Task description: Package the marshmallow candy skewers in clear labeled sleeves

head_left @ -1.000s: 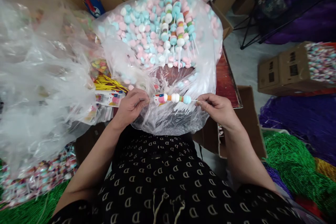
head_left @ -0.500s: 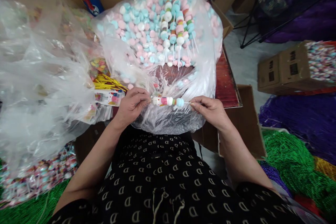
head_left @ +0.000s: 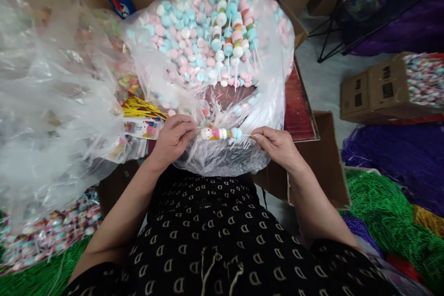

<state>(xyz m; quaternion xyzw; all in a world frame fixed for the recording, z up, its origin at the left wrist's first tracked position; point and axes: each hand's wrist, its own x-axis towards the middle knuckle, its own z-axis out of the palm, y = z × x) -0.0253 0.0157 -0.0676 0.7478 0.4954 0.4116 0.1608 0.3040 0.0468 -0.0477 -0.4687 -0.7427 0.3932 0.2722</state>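
Observation:
A candy skewer (head_left: 221,134) with white, pink, green and blue pieces lies level between my hands, partly covered by a printed clear wrapper. My left hand (head_left: 176,138) pinches the wrapper's gathered end at the skewer's left tip. On the other side my right hand (head_left: 274,144) is closed on the bare white stick. Beyond them a large clear bag (head_left: 274,69) is spread open, full of pink, blue and white candies (head_left: 187,32), with several loaded skewers (head_left: 237,37) resting on top. Bare white sticks (head_left: 256,111) lie in the bag's near part.
Yellow twist ties (head_left: 144,108) and printed wrappers (head_left: 143,128) lie left of my left hand, beside big plastic bags (head_left: 52,92). At right are a red-brown table edge (head_left: 301,106), an open carton (head_left: 326,162), a filled carton (head_left: 374,92) and green strands (head_left: 381,208).
Both hands keep their grip on the skewer and its wrapper, with only a very slight shift. The whole view has moved slightly.

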